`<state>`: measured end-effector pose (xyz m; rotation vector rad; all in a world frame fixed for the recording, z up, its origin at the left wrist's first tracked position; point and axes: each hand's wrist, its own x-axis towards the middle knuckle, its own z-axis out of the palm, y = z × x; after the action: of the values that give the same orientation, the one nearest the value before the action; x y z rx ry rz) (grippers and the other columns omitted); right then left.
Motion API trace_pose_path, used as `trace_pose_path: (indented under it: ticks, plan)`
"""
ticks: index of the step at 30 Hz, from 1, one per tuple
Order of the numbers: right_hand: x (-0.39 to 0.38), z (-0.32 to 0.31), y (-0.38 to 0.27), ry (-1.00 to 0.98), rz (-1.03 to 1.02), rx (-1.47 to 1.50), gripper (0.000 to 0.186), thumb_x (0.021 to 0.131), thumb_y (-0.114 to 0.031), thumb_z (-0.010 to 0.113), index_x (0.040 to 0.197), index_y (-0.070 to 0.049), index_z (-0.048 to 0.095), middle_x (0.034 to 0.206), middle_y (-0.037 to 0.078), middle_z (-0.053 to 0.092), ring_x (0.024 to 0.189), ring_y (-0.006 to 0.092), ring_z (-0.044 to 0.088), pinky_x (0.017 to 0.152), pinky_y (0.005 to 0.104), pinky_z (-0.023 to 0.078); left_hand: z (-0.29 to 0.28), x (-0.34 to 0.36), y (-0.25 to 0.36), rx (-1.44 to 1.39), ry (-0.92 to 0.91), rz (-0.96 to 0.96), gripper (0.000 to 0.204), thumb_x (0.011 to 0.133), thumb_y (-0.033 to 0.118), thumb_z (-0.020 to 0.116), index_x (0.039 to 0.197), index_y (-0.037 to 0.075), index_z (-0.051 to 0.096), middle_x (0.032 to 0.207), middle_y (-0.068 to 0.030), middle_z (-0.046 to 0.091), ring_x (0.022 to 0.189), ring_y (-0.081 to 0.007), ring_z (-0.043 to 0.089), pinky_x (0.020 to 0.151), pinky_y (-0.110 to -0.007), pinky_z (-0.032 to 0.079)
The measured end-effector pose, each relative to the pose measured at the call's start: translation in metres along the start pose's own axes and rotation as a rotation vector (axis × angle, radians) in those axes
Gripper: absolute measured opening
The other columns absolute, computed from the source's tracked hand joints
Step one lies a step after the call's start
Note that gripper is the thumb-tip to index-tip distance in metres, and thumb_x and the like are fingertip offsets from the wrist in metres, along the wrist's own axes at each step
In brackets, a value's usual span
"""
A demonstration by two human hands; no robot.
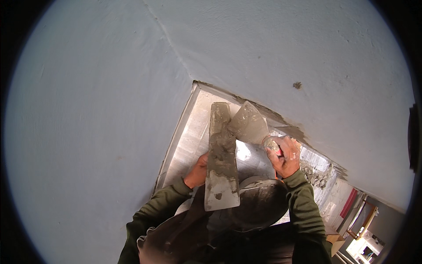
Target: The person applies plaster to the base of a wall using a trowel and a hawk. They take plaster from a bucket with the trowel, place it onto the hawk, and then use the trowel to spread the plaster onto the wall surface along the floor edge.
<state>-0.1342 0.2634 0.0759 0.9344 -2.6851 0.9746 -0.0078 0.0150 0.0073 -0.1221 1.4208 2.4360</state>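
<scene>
My left hand (pixel 197 170) is closed beneath a long rectangular plastering trowel (pixel 223 193); the grip itself is hidden under the blade. Wet grey mortar (pixel 222 143) covers much of the blade, with a thick lump around the middle. My right hand (pixel 285 155) is wrapped round the handle of a bricklayer's trowel (pixel 250 121). Its broad, mortar-smeared blade points up and left, and its edge meets the mortar lump. Below the right hand, a dark round bucket (pixel 259 204) stands close to my body.
Two pale grey-blue walls (pixel 88 110) meet at a corner ahead of me. Light tiles (pixel 193 132) cover the floor beneath. Along the right wall's foot runs wet mortar, with rubble (pixel 317 176) beside it. Farther right are a red strip (pixel 348 202) and a wooden frame (pixel 365 222).
</scene>
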Motion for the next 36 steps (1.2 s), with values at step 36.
trace_pose_path:
  ticks: [36]
  plan:
    - [-0.011,0.121,0.045,-0.227,0.849,0.743,0.029,0.081,-0.023,0.066,0.098,0.000,0.066,0.071,-0.003,0.057,0.064,0.0039,0.045,0.058,0.0194,0.039,-0.004,-0.008,-0.009,-0.297,0.199,-0.057,0.026,0.090,0.004,0.049,0.116,0.005,0.054,0.105,-0.0035,0.060,0.092,-0.0115,0.058,0.079,-0.027,0.051]
